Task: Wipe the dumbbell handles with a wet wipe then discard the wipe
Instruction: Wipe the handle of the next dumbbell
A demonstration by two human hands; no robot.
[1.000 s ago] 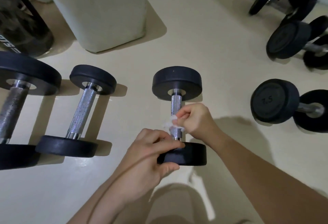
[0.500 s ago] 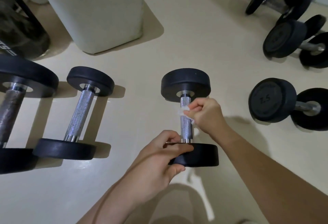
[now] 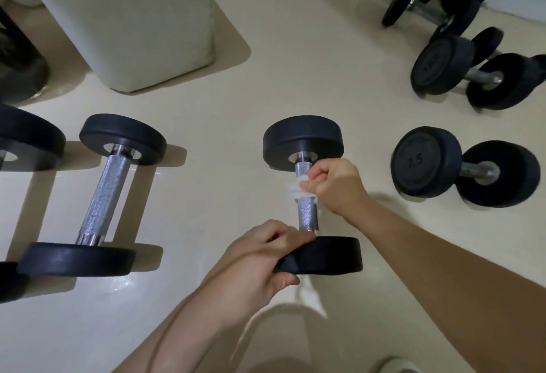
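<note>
Right hand (image 3: 336,186), pinching wet wipe (image 3: 296,188) round dumbbell handle (image 3: 307,214), has slid up from mid-shaft toward far plate (image 3: 302,136). Left hand (image 3: 260,257) grips near plate (image 3: 328,256), steadying. Upper shaft now covered; this pass looks nearly done.

Middle dumbbell (image 3: 308,213): 2 black round heads, knurled chrome handle; lies flat on the floor, in front and to the right of the white bin (image 3: 124,18); the left hand (image 3: 254,266) grips its near head
Wet wipe (image 3: 295,188): small, white, crumpled; pressed on the far half of that handle, pinched by the right hand (image 3: 336,186)
Left dumbbell (image 3: 103,195): same build, longer bare handle; lies flat straight in front of the bin
7.5 dumbbell (image 3: 425,162): black heads, short handle; lies far right of the bin
</note>
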